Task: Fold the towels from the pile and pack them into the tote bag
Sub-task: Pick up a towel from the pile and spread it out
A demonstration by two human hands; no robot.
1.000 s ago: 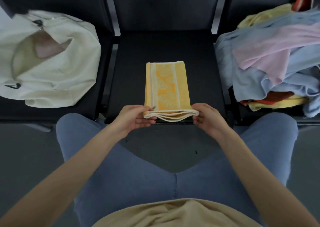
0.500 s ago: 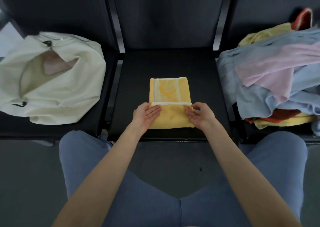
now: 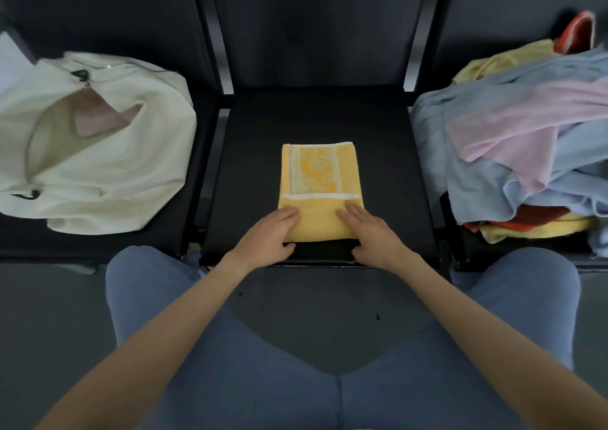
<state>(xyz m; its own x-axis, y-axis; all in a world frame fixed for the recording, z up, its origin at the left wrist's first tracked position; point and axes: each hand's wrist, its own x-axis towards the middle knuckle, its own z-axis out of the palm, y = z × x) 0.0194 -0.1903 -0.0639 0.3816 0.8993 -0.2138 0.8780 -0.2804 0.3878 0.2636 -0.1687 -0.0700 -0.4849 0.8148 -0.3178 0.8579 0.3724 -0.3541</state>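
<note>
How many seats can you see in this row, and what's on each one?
3. The left seat holds the cream tote bag; the middle seat holds the folded yellow towel; the right seat holds the towel pile. More may lie outside the frame.

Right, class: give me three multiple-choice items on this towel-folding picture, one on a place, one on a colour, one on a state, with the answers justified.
1. Where is the tote bag?
A. on the seat left of the yellow towel
B. on the floor
C. under the towel pile

2. What colour shows inside the bag's opening?
A. green
B. pink
C. black

3. How do the hands meet the yellow towel?
A. both lifted clear
B. one pinching a corner in the air
C. both pressing flat on the folded flap

Answers: 1 A, the tote bag sits left of the yellow towel; 2 B, a pink towel shows inside; 3 C, left hand and right hand lie flat on it.
</note>
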